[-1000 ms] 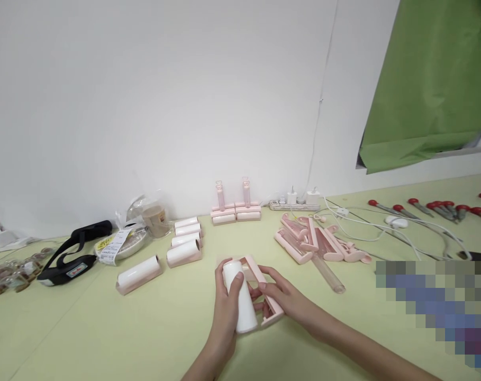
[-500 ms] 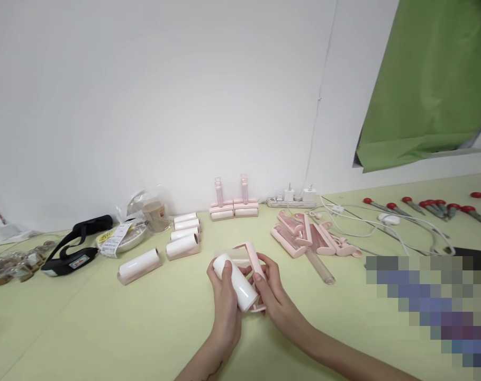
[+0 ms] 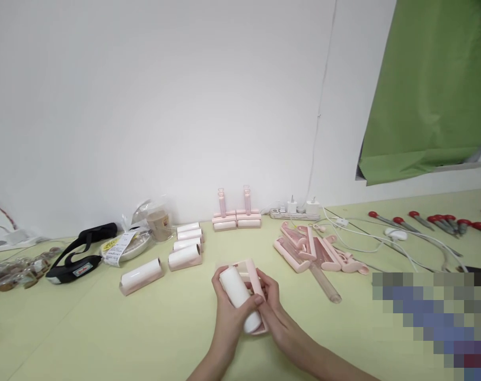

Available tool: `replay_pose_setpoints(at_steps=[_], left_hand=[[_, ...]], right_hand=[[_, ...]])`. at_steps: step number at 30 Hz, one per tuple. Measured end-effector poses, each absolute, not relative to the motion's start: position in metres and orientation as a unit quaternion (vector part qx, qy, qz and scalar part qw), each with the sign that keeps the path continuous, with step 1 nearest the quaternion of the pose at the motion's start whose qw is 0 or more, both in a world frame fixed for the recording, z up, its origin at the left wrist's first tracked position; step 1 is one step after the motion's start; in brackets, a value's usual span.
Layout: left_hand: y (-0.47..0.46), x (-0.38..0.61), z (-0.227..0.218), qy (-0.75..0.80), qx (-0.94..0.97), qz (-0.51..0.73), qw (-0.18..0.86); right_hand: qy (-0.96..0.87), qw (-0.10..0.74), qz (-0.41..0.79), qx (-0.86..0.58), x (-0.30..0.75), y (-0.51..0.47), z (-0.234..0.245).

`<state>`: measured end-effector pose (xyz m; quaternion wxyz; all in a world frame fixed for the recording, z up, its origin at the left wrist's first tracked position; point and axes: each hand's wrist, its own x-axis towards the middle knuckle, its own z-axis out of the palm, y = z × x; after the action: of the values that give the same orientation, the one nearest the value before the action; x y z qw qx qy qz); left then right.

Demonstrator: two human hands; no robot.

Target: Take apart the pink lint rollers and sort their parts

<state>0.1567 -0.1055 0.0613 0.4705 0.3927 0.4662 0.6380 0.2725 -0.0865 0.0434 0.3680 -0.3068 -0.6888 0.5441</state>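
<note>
My left hand is wrapped round a white lint roll, thumb across its lower part. My right hand grips the pink plastic roller frame that lies against the roll, fingers curled over its side bar. Both hands are low in the middle of the view, just above the pale green table. The roll sits tilted, partly inside the frame.
Several white rolls in pink holders lie to the left, two upright pink rollers stand by the wall, and a pile of pink frames lies to the right. A power strip with cables, red-handled tools, a black strap and a blurred patch are also present.
The roll has been pushed further into the pink frame, and my right hand has closed in over the frame's side. The view has shifted slightly.
</note>
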Motion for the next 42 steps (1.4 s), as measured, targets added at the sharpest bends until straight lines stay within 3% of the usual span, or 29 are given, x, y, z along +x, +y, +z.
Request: replay_pose_setpoints(at_steps=[6,10,13,17,27,42], left_hand=[[-0.098,0.148,0.059,0.457,0.420,0.620,0.479],[-0.098,0.140,0.057,0.506,0.457,0.577,0.450],[-0.102,0.132,0.057,0.523,0.564,0.496,0.404],[-0.108,0.127,0.054,0.498,0.709,0.372,0.334],[-0.113,0.126,0.055,0.475,0.816,0.242,0.223],[-0.109,0.139,0.064,0.502,0.804,0.179,0.263]], right_hand=[[-0.709,0.292,0.556,-0.322,0.285,-0.073,0.054],[-0.739,0.304,0.492,-0.347,0.293,-0.063,0.060],[-0.772,0.313,0.424,-0.354,0.301,-0.055,0.070],[-0.823,0.238,0.411,-0.313,0.309,-0.046,0.079],[-0.667,0.171,0.680,-0.252,0.305,-0.040,0.066],[-0.610,0.109,0.731,-0.287,0.305,-0.033,0.066]])
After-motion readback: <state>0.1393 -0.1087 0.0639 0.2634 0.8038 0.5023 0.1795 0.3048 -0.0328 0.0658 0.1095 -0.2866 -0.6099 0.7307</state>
